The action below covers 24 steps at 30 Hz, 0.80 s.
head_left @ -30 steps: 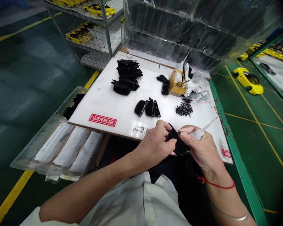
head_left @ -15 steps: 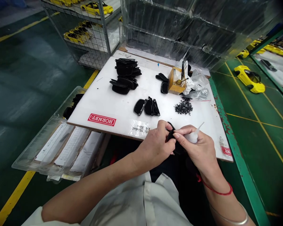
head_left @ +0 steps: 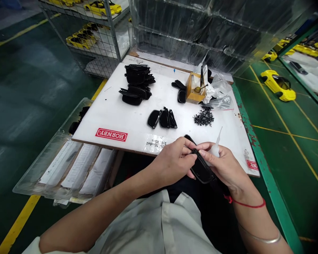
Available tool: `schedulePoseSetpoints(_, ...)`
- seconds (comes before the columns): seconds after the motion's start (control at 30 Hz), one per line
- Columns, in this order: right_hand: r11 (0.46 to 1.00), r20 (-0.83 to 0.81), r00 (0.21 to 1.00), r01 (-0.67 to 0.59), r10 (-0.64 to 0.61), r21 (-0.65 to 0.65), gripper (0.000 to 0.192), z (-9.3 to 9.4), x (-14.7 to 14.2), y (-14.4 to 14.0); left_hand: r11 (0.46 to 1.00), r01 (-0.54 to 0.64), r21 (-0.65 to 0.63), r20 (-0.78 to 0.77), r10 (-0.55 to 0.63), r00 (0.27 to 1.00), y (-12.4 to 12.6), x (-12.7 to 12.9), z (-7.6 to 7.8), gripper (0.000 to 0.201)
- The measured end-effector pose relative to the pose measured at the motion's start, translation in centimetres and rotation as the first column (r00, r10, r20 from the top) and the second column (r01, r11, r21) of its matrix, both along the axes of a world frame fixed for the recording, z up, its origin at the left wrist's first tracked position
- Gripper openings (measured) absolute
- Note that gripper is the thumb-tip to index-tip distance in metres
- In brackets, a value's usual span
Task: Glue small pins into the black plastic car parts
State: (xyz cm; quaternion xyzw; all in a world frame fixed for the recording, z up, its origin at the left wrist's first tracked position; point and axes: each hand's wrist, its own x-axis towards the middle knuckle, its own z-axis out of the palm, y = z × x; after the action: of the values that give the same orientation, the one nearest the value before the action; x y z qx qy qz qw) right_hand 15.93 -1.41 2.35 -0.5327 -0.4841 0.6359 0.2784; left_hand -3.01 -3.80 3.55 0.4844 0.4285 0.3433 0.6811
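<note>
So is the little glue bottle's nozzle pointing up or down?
Up: the glue bottle sits in the right hand, its nozzle tip rising above the fingers.

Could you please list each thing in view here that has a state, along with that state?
left hand: gripping the black part
right hand: holding the black part and the glue bottle
black part: held between both hands, tilted
glue bottle: in the right hand, nozzle pointing up
black screws: loose pile on the board
stacked black parts: piled on the board
white board: lying flat

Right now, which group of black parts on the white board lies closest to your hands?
The small row of black parts mid-board, just beyond the left hand; the taller stacks sit farther back.
</note>
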Motion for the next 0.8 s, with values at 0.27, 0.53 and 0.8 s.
schedulePoseSetpoints(0.27,0.997,-0.001,0.998,-0.062,0.062,0.041,0.024,-0.10,-0.14,0.03,1.000,0.020,-0.017,-0.002,-0.021,1.000,0.12,0.07,-0.20,0.014)
schedulePoseSetpoints(0.53,0.986,0.083,0.993,-0.096,0.085,0.136,0.023,-0.17,-0.04,0.07,0.999,-0.030,-0.031,-0.005,0.030,1.000,0.13,0.23,-0.49,0.014)
schedulePoseSetpoints(0.8,0.982,0.136,0.983,-0.142,0.125,0.124,0.026,0.61,-0.44,-0.05,0.999,-0.044,0.004,-0.063,0.044,0.997,0.14,0.21,-0.57,0.015)
